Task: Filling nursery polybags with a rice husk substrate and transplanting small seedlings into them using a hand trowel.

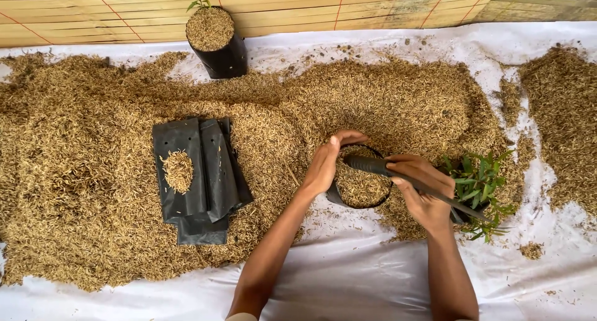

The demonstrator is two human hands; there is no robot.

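Your fingers of the left hand [323, 165] curl over the rim of the bag [359, 183] at its 9 o'clock side, thumb and fingers gripping the soft plastic; this grip keeps the mouth open and the bag upright, I think. The fingers of your right hand [423, 193] are closed around a dark tool [398, 174]. Its tip points to 9 o'clock and lies over the bag's mouth, its other end runs to 4 o'clock past your wrist. The exact kind of tool I cannot tell.

The bag sits at the near edge of the husk pile [93, 190], just at 6 o'clock from the pile's middle, and it is nearly full of husk. The pile is spread on a white sheet [348, 277].

Counting: one bag in hand; one filled bag with a small sprout [214, 38] at 11 o'clock from your hands, against the bamboo wall [373, 4]; one stack of flat empty bags [199, 178] at 9 o'clock, at least three, with a little husk on top. One seedling [482, 184] lies at 3 o'clock, touching your right hand's side.
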